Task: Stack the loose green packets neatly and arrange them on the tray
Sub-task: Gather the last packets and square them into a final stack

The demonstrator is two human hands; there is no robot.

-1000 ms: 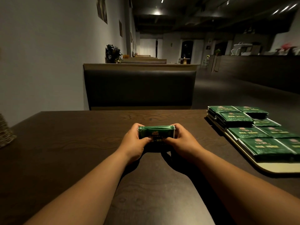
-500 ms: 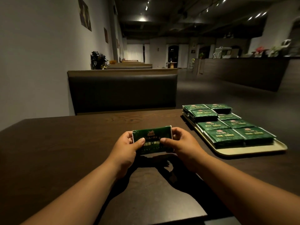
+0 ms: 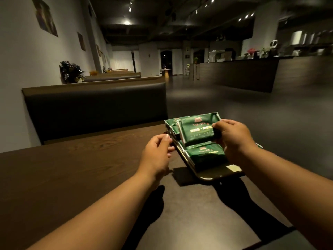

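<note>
Now: stack over the tray, one-handed

Half a second back both hands squared it mid-bench. Right hand [image 3: 232,139]: grip clamped on the stack of green packets [image 3: 197,132], held above the tray [image 3: 207,176] (not yet set down). Left hand [image 3: 158,152] has let go — grip apart, empty. Placement likely next.

The right hand [image 3: 232,139] grips a stack of green packets [image 3: 196,131] above the filled tray [image 3: 203,176], with the empty left hand [image 3: 156,154] loosely curled at its nine o'clock.

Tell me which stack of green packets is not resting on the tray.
The stack gripped in the right hand, held tilted in the air above the tray. The other green packets lie flat on the tray.
</note>
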